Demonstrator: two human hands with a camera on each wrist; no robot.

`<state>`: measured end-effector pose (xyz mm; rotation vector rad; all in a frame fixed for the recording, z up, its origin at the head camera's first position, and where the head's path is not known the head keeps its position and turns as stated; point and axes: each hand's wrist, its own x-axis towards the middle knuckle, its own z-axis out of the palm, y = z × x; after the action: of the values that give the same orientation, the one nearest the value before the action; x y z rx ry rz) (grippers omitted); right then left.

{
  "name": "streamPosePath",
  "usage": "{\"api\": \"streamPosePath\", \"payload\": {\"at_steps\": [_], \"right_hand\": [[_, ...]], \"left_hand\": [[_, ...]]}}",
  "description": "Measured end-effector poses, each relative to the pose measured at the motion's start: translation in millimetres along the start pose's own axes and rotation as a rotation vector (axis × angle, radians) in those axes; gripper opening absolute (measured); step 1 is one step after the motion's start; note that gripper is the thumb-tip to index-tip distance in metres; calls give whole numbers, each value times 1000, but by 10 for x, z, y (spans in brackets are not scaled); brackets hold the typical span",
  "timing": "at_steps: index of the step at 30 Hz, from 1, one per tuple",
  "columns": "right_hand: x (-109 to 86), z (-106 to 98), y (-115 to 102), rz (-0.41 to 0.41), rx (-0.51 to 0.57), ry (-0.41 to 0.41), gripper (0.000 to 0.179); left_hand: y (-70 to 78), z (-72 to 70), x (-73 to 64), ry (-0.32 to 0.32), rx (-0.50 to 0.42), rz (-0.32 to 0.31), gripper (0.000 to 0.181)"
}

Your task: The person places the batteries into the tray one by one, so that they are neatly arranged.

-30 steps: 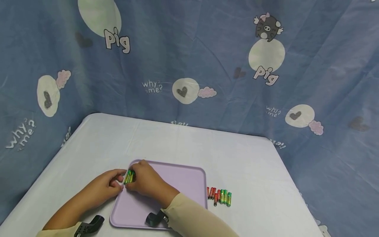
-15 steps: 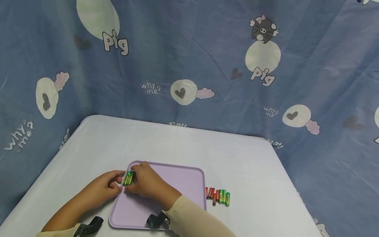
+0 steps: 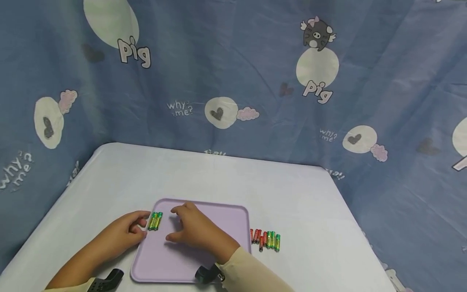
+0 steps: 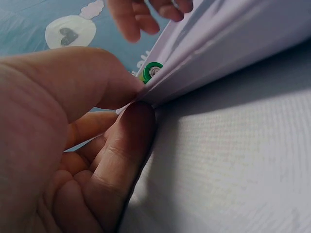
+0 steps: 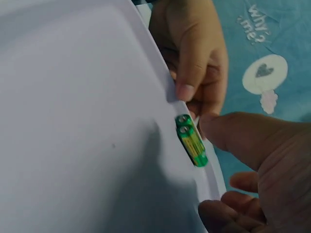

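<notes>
A lilac tray (image 3: 198, 265) lies on the white table. My left hand (image 3: 125, 231) pinches its left rim; the left wrist view shows the thumb on top and a finger beneath. Just inside that rim, green-and-yellow batteries (image 3: 155, 221) lie side by side; two ends show in the right wrist view (image 5: 192, 141). My right hand (image 3: 198, 227) hovers over the tray to the right of these batteries, thumb and fingers spread, holding nothing. One battery end (image 4: 153, 71) peeks over the rim in the left wrist view.
Right of the tray, several red batteries (image 3: 261, 243) and green batteries (image 3: 273, 240) lie in an uneven row on the white tablecloth (image 3: 313, 211). A blue printed curtain (image 3: 219, 69) hangs behind and beside the table. Dark wrist devices (image 3: 208, 275) sit at the cuffs.
My right hand has let go of the green batteries and moved right, leaving them lying by the left rim. My left hand stays on the rim. The head view has shifted slightly.
</notes>
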<state>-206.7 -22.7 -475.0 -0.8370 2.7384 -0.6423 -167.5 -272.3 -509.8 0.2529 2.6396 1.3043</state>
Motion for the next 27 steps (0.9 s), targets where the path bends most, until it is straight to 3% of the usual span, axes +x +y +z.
{"api": "streamPosePath", "payload": {"at_steps": [11, 27], "right_hand": [[-277, -162, 241, -34, 46, -1, 70], [-717, -399, 862, 92, 89, 119, 67]], "left_hand": [[3, 13, 5, 13, 19, -5, 61], [14, 6, 10, 13, 50, -15, 60]]}}
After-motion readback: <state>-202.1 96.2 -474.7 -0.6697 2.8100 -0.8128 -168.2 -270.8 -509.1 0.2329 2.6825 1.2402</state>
